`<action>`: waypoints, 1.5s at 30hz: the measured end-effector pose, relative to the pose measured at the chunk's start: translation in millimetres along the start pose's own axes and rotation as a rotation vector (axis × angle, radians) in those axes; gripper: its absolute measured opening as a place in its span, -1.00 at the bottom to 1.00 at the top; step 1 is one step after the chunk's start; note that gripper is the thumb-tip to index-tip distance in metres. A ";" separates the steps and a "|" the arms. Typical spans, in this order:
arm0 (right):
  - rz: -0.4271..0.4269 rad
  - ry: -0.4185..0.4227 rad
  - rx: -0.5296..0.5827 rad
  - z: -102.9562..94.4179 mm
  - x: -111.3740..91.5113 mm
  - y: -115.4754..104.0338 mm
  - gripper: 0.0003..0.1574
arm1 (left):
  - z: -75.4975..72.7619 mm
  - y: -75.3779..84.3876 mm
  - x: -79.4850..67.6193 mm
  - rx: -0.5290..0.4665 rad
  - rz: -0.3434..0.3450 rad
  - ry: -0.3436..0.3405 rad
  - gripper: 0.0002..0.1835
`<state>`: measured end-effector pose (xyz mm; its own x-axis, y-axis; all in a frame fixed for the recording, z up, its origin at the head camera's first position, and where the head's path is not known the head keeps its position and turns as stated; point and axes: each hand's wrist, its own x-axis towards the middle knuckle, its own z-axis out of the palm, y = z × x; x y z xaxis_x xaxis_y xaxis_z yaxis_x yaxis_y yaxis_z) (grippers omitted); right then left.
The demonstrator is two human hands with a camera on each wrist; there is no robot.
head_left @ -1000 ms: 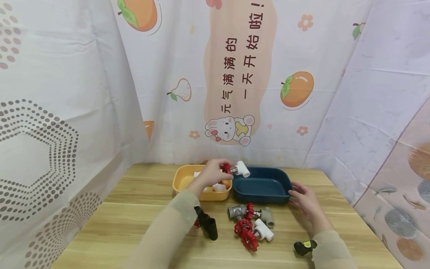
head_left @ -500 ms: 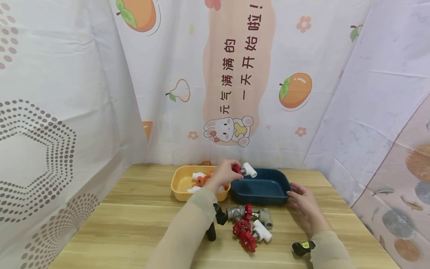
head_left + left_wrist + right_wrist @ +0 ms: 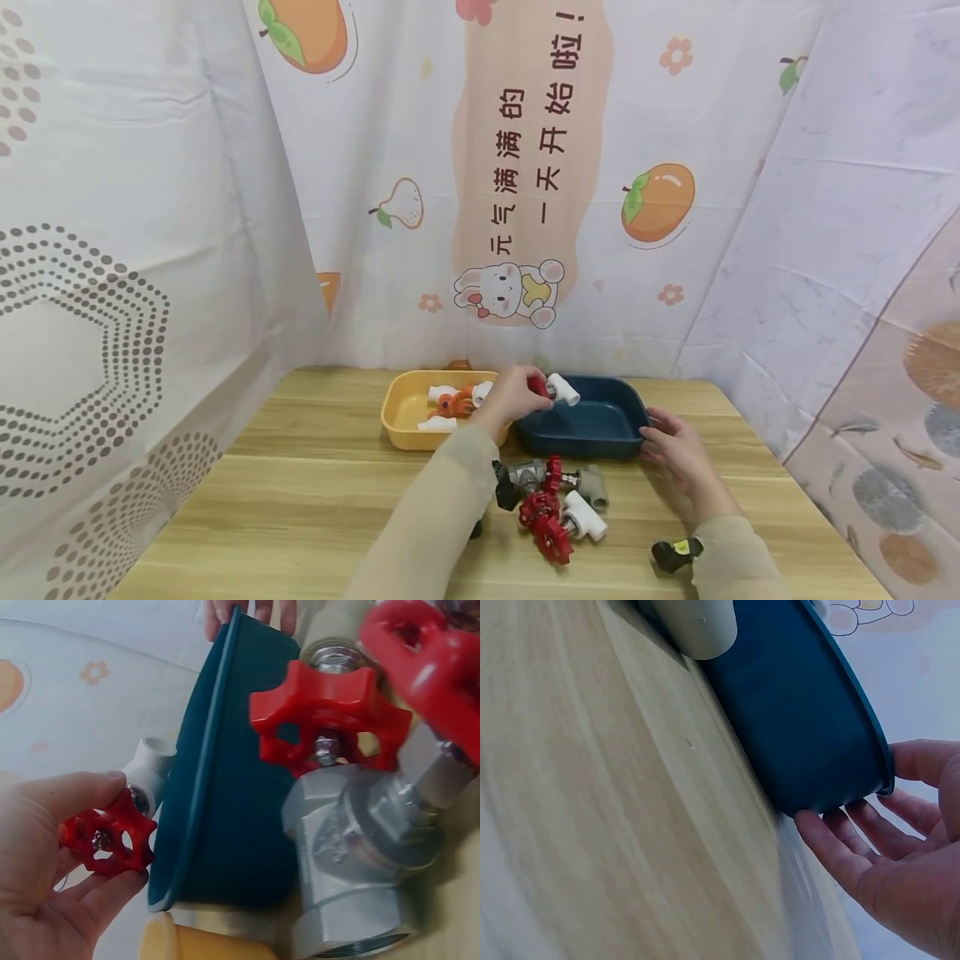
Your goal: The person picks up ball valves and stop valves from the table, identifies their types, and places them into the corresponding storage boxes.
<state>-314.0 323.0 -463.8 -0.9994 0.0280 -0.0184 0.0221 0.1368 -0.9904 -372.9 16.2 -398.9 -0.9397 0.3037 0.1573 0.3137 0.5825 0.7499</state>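
Observation:
Over the left part of the dark blue bin [image 3: 581, 448], my left hand [image 3: 513, 396] pinches a valve by its red handwheel, thumb on one side and fingers on the other. The valve's white plastic tee body [image 3: 148, 769] points away from the hand, to the right. My right hand [image 3: 686, 454] is at the bin's right end; its fingertips [image 3: 814, 825] touch the outer wall and rim. In front of the bin lie several valves with red handwheels: a metal one [image 3: 528, 475], a grey plastic one [image 3: 594, 487] and a white one [image 3: 585, 517].
A yellow bin [image 3: 412, 437] stands beside the blue one, holding white pieces and an orange item [image 3: 453, 405]. A black piece [image 3: 477, 530] is mostly hidden by my left sleeve [image 3: 427, 517]. A patterned curtain [image 3: 420, 275] hangs behind the wooden table [image 3: 285, 483].
My left hand has carried the valve rightward from above the yellow bin to above the blue bin. The left sleeve now covers most of the black piece. My right hand has stayed at the bin.

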 end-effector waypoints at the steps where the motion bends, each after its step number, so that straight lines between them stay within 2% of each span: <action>1: -0.001 0.002 0.003 -0.2 0.1 0.0 -0.23 | 1.4 -0.3 -0.1 0.010 0.000 -0.003 -0.60; 7: -0.004 -0.004 -0.002 -0.3 -0.1 0.9 -0.23 | 9.0 -2.0 0.8 0.052 -0.015 -0.029 -0.69; 15: 0.000 -0.005 -0.003 0.3 1.1 1.4 -0.23 | 14.2 2.1 2.3 0.049 -0.010 -0.018 -0.60; 21: -0.005 -0.009 -0.006 0.0 1.4 0.4 -0.23 | 7.3 10.9 -2.0 0.024 -0.014 -0.033 -0.66; 31: -0.002 -0.009 -0.016 0.0 0.3 0.4 -0.24 | 1.4 12.2 -1.1 0.001 -0.007 -0.040 -0.66; 36: 0.008 -0.006 0.006 0.5 0.6 0.2 -0.22 | -4.5 15.0 -3.8 -0.008 0.013 -0.057 -0.71; 45: 0.008 -0.006 0.019 0.1 1.8 1.8 -0.20 | -18.6 19.9 -8.6 0.002 0.058 -0.084 -0.67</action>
<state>-315.7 323.2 -465.6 -0.9994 0.0231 -0.0271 0.0297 0.1182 -0.9926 -361.1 11.2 -373.4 -0.9051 0.3994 0.1460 0.3680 0.5637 0.7394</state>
